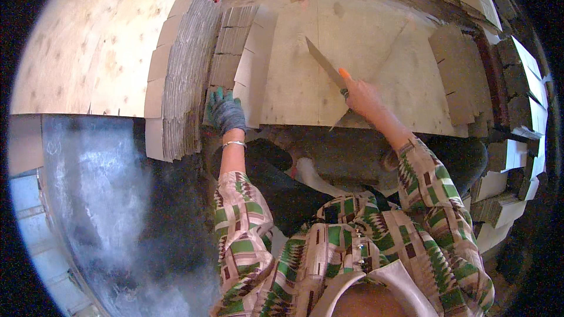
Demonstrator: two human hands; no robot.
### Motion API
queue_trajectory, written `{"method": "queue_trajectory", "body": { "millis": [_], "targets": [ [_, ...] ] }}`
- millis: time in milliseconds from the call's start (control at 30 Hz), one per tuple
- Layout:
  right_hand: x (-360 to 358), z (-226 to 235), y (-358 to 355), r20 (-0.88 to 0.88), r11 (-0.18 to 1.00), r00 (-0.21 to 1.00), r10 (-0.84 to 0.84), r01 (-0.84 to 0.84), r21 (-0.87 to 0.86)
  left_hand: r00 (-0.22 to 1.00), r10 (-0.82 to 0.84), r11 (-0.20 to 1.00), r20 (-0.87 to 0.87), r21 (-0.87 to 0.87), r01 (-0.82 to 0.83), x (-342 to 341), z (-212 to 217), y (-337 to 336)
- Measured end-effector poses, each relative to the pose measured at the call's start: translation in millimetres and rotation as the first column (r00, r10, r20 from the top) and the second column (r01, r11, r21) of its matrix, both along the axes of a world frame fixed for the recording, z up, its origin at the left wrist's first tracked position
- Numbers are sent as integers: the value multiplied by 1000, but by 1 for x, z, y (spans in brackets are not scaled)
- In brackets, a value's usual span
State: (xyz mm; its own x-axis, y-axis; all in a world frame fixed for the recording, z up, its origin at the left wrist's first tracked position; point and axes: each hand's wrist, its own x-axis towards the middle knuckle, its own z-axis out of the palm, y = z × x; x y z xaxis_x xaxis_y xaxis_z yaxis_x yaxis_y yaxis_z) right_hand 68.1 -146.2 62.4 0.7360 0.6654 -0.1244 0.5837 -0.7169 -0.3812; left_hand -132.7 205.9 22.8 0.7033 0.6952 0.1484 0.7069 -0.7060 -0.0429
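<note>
While both hands work at the near edge of the surface, the details stand thus:

Left grip: the left hand (226,110), in a grey-green work glove, lies curled over the near end of a tall leaning stack of flat brown cardboard blanks (187,76); the fingers are bent onto the cardboard, but whether they pinch a sheet I cannot tell.

Right grip: the bare right hand (363,98) is closed around the handle of a long flat-bladed knife (325,63), an orange-tipped finger stretched along it; the blade slants up and leftward over a wide pale cardboard sheet (352,41).

Surface: a broad pale plywood surface (82,41) carries the sheet and the stack; a loose cardboard blank (255,64) lies just beside the stack.

Room: more piles of cut brown cardboard pieces (464,76) crowd the right side; a dusty grey floor (100,199) shows at lower left.

Arms: both forearms rise from the lower edge in patterned green, cream and brown sleeves (423,182); a thin bracelet (234,143) circles the left wrist.
</note>
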Motion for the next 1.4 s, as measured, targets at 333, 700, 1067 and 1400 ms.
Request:
{"method": "queue_trajectory", "body": {
  "millis": [333, 700, 1067, 1400],
  "targets": [
    [-43, 42, -17, 11, 908, 996, 94, -90, 409, 878, -244, 860, 411, -326, 391, 56, -10, -127],
    [-50, 27, -53, 69, 984, 997, 33, -45, 172, 902, -211, 795, 376, -470, 382, 74, -27, -193],
    [-50, 31, -38, -100, 990, 993, 62, -74, -117, 910, -218, 697, 353, -597, 398, 80, 5, -203],
    [2, -5, -79, 290, 967, 942, 166, -98, -236, 836, -548, 808, 20, -244, 535, 163, 11, -204]
  ]
}}
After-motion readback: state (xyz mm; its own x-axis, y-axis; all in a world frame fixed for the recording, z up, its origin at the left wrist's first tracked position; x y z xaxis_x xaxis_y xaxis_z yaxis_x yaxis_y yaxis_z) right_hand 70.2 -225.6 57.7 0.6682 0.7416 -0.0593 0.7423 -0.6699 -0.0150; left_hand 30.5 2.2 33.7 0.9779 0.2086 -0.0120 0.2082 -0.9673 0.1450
